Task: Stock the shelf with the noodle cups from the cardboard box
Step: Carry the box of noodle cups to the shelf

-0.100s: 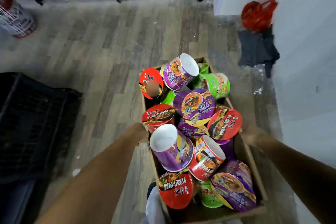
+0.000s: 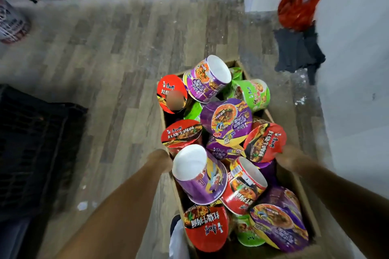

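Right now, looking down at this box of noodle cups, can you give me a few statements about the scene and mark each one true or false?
1. The cardboard box is heaped with noodle cups. True.
2. All the cups are red. False: purple and green ones lie among them.
3. The left hand and right hand are at opposite sides of the box. True.
4. A blue bag hangs by the wall. False: the plastic bag is red.
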{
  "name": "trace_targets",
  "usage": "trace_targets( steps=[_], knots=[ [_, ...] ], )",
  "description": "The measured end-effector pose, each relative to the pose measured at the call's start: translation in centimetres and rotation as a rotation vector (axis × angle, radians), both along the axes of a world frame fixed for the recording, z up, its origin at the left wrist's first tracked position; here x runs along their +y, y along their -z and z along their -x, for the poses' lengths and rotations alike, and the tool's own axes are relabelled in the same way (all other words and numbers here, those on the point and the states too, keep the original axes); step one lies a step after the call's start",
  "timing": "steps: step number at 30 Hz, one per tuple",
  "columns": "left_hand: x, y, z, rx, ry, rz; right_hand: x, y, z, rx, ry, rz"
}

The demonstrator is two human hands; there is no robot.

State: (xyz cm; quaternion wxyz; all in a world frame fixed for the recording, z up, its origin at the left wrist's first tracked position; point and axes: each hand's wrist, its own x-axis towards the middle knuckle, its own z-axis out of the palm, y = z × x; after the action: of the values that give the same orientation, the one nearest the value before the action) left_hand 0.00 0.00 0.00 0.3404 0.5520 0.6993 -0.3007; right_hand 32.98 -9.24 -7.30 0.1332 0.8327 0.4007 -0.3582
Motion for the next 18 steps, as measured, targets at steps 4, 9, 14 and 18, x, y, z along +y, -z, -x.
trace_targets(
  steps=[4,9,14,18],
  knots=[
    [0.7,3.7,1.0,-0.071,-0.242,0.017,-0.2,2.3,0.6,-0.135,0.129,-0.004],
    [0.8,6.0,1.6,-0.165,-0.438,0.046,1.0,3.3,0.5,-0.256,0.201,-0.003],
    [0.5,7.5,1.7,-0.182,-0.566,0.025,0.0,5.0,-1.9,-0.164,0.131,-0.018],
    [0.9,7.9,1.8,-0.200,-0.552,0.065,-0.5,4.5,-1.7,-0.106,0.189,-0.086]
  ],
)
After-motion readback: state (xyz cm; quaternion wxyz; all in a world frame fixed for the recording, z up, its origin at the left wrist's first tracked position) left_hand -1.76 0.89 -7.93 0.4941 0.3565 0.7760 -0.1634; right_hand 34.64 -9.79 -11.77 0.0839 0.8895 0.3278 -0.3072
